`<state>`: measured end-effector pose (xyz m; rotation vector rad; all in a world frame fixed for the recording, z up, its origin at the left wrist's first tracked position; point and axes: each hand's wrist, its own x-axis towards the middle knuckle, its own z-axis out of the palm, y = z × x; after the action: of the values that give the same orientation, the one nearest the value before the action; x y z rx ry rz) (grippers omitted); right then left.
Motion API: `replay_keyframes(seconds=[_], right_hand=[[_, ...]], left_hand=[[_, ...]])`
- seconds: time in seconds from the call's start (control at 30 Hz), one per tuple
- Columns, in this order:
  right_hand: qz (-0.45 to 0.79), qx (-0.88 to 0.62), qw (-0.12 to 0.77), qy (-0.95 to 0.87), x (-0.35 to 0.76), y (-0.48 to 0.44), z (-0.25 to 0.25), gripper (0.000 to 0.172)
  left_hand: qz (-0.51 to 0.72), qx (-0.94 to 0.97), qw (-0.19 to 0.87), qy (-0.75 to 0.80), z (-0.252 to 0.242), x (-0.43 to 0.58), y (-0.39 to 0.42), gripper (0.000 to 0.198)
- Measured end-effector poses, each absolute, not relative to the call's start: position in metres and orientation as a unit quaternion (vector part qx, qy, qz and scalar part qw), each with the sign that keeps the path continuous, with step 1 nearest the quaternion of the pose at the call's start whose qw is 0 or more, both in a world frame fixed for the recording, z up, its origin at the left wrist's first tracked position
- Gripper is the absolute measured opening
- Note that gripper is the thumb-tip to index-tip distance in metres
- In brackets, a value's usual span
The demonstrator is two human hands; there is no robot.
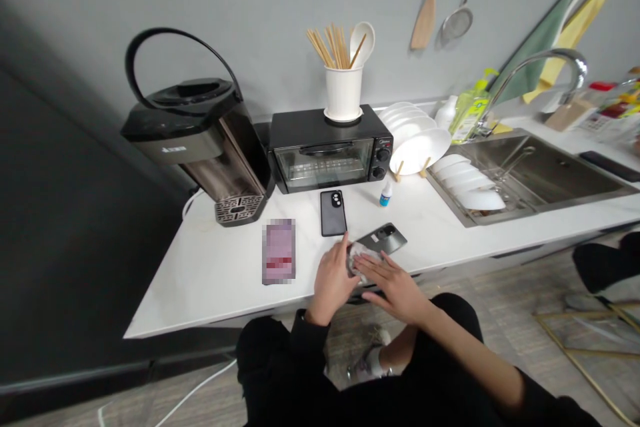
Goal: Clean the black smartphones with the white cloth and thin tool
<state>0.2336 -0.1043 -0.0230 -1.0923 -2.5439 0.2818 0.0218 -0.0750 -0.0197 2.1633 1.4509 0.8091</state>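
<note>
My left hand (333, 278) is at the counter's front edge, its fingers closed around one side of a crumpled whitish cloth or tissue (356, 255). From the other side my right hand (397, 290) presses its fingers onto the same cloth; their undersides are hidden. Just behind the hands a dark grey phone (395, 240) lies camera side up, partly covered by the cloth and fingers. A black-edged phone case with camera cutouts (333, 215) lies beyond my left hand. Farther back stands a small white bottle with a blue label (385, 195). Another phone (279, 250), its screen pixelated, lies to the left.
A black toaster oven (325, 170) stands at the back, with a white pot of chopsticks (344, 93) on top. To its left is a water dispenser (200, 140); to its right are racked plates (420, 150) and a sink (550, 180) with stacked bowls (480, 199).
</note>
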Motion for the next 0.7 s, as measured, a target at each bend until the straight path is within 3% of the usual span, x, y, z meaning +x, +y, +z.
replay_keyframes(seconds=[0.27,0.4,0.57,0.7], right_hand=[[-0.024,-0.565,0.207,-0.798,0.287,-0.075,-0.038,0.073],[0.009,-0.526,0.210,-0.824,0.246,-0.073,-0.033,0.076],[0.108,-0.375,0.194,-0.900,0.229,-0.097,-0.023,0.069],[0.092,-0.420,0.196,-0.881,0.276,-0.095,-0.025,0.063]], left_hand=[[0.297,0.764,0.223,0.527,-0.021,0.022,-0.074,0.107],[0.308,0.750,0.247,0.531,-0.021,0.019,-0.073,0.106],[0.302,0.755,0.246,0.528,-0.019,0.018,-0.073,0.108],[0.301,0.762,0.241,0.520,-0.015,0.021,-0.073,0.108]])
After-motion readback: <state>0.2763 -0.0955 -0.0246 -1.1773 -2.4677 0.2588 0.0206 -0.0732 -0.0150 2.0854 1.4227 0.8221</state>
